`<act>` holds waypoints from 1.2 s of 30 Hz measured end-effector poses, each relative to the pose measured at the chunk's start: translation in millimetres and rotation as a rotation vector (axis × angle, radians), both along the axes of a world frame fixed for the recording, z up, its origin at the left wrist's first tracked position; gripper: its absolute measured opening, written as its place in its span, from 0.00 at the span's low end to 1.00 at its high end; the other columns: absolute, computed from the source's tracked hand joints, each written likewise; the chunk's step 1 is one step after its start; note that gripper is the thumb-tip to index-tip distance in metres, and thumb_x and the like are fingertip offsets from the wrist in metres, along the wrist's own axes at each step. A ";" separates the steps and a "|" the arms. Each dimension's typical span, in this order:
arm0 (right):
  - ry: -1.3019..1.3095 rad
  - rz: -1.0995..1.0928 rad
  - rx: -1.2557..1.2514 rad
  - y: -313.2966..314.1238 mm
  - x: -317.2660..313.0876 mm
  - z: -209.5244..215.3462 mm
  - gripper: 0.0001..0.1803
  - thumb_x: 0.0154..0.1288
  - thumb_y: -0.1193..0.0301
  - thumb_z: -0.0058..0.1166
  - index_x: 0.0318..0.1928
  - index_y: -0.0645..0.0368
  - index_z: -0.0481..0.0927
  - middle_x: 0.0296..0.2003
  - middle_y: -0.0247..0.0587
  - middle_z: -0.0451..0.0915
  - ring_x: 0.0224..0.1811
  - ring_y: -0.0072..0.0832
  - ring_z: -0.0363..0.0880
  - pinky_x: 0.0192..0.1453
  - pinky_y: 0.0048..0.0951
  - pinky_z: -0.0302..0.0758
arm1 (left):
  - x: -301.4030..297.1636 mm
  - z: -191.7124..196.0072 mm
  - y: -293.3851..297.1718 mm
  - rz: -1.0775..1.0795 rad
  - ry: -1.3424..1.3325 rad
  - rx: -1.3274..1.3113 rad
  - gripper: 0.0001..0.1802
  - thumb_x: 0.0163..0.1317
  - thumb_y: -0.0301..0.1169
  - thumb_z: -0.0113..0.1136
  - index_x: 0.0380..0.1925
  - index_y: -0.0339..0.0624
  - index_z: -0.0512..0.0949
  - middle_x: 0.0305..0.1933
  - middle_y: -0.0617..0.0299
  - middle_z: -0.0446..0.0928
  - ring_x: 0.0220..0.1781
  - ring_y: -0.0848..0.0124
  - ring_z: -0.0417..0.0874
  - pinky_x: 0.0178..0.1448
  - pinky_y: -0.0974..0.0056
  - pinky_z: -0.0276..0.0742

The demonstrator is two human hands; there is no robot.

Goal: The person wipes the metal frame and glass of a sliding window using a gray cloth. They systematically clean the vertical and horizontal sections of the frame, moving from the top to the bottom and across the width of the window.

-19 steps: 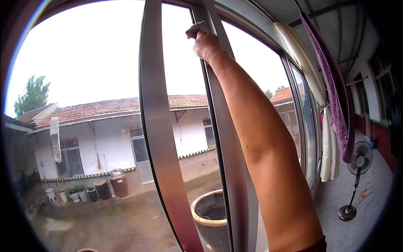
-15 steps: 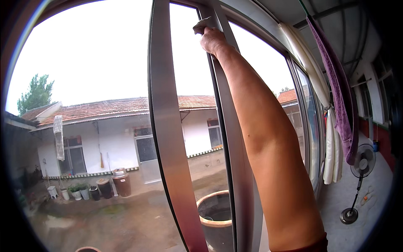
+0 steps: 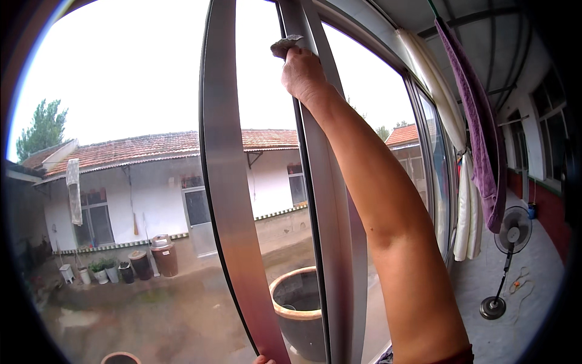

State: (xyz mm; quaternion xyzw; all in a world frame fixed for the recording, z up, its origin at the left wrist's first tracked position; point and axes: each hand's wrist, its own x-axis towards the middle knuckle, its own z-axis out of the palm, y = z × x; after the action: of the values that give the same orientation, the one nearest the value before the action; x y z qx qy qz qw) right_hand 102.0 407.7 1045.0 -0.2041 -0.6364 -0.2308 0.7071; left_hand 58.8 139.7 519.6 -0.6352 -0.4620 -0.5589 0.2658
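We see the right hand (image 3: 301, 74) raised high, its grip closed on a grey cloth (image 3: 285, 44) pressed against the upright window frame (image 3: 330, 200). At the lower edge (barely in view) what seems to be the left hand's fingertips (image 3: 262, 360) touch the nearer frame bar (image 3: 227, 182); its grip we cannot tell.

Fan (image 3: 508, 267) on floor (image 3: 533, 303) (tiled).
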 end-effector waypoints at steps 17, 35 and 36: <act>-0.025 0.024 0.232 1.8 0.8 -180.6 0.25 0.66 0.77 0.47 0.62 0.79 0.65 0.59 0.70 0.67 0.63 0.54 0.69 0.69 0.42 0.70 | 14.9 5.5 38.8 0.411 0.154 0.050 0.36 0.56 0.35 0.66 0.65 0.45 0.64 0.72 0.37 0.57 0.75 0.33 0.54 0.74 0.30 0.49; -0.073 1.101 -0.637 -71.1 71.9 -430.4 0.19 0.68 0.84 0.44 0.58 0.68 0.75 0.56 0.52 0.78 0.56 0.41 0.79 0.62 0.31 0.72 | -5.6 12.0 30.6 0.109 0.062 0.127 0.27 0.58 0.30 0.59 0.57 0.42 0.63 0.71 0.41 0.59 0.78 0.40 0.52 0.78 0.41 0.42; -0.005 1.092 -0.436 -89.6 68.5 -433.8 0.20 0.69 0.84 0.40 0.59 0.69 0.74 0.57 0.50 0.78 0.58 0.36 0.78 0.61 0.30 0.72 | -5.3 11.4 28.0 0.042 0.012 0.146 0.27 0.57 0.27 0.59 0.57 0.41 0.63 0.71 0.40 0.58 0.78 0.40 0.51 0.78 0.41 0.42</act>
State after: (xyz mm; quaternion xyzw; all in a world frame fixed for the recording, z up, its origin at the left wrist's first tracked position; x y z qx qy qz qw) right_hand 170.5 318.1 611.2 0.0133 -0.6838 0.3026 0.6638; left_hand 53.5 167.7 531.0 -0.6078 -0.4317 -0.5815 0.3257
